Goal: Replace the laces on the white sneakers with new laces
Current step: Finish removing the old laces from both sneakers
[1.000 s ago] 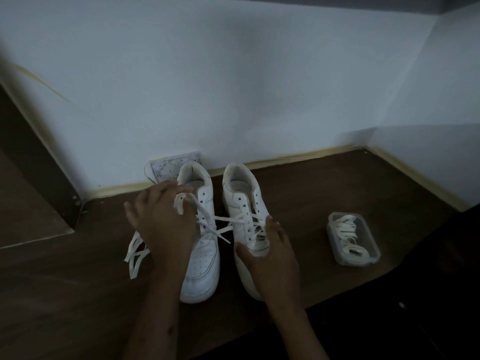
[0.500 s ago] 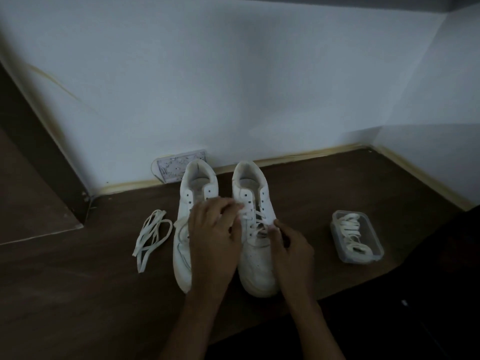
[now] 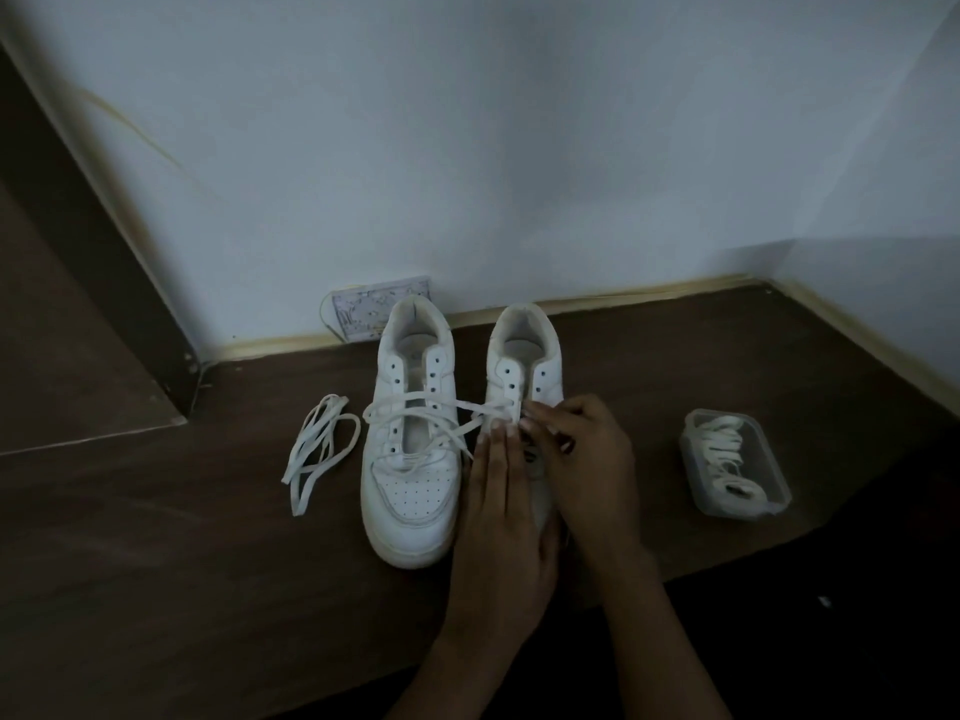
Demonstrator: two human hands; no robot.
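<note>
While the left hand point(image 3: 501, 491) lies flat on the right white leather sneaker point(image 3: 524, 366), the right hand point(image 3: 582, 449) pinches its flat white lace point(image 3: 488, 407), which trails leftward.

Looks like a home, a dim room corner. Dark wood-grain surface point(image 3: 156, 563) under the fingers point(image 3: 498, 439), plain white walls point(image 3: 467, 148) meeting in a corner beyond and to the right of them, yellowish trim strip point(image 3: 623, 293) along the wall base. Domestic clutter: worn white sneakers point(image 3: 410, 459) at the fingers, loose lace point(image 3: 317, 449) to their left, clear plastic food-type tub point(image 3: 735, 465) to their right, patterned card point(image 3: 374, 309) against the wall beyond them.
</note>
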